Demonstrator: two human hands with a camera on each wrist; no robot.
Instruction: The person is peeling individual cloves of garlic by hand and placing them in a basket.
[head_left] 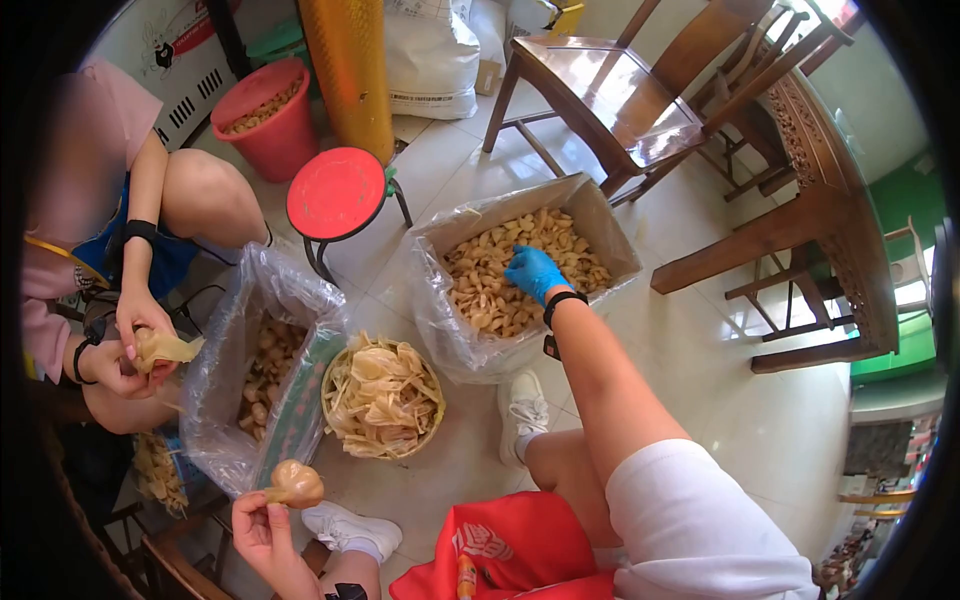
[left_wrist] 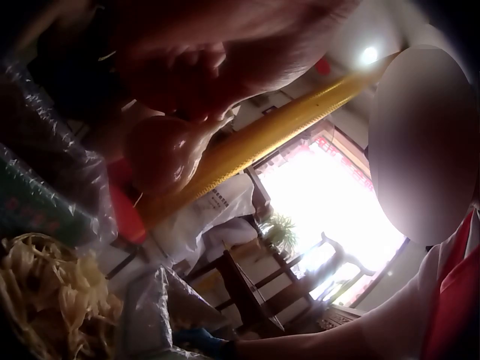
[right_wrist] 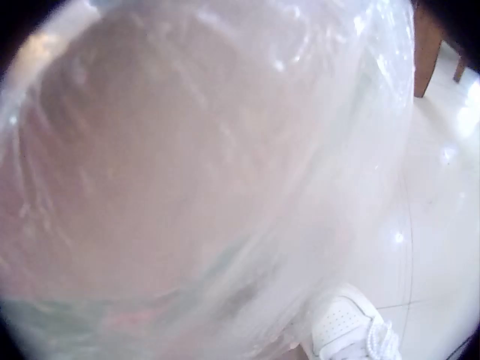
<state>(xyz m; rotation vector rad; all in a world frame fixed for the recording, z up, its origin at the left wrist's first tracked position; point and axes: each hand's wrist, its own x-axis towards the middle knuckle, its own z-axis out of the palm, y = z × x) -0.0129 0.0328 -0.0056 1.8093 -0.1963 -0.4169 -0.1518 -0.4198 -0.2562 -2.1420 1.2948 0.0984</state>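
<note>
My left hand point(head_left: 262, 540) pinches a pale brown garlic bulb point(head_left: 298, 484) by its stem, low in the head view. In the left wrist view the bulb point(left_wrist: 161, 154) hangs dark below my fingers. My right hand point(head_left: 535, 272), in a blue glove, reaches down onto the loose garlic cloves point(head_left: 490, 285) in a box lined with clear plastic point(head_left: 440, 350). Its fingertips are at the cloves, and I cannot tell whether they grip any. Plastic point(right_wrist: 187, 150) fills most of the right wrist view.
Between my feet and the boxes stands a basket of peeled skins point(head_left: 382, 400). Left of it, another plastic-lined box point(head_left: 215, 400) holds bulbs. A seated person's hands point(head_left: 135, 350) hold a garlic bulb. Beyond are a red stool point(head_left: 336, 193), a red bucket point(head_left: 270, 150) and a wooden chair point(head_left: 610, 95).
</note>
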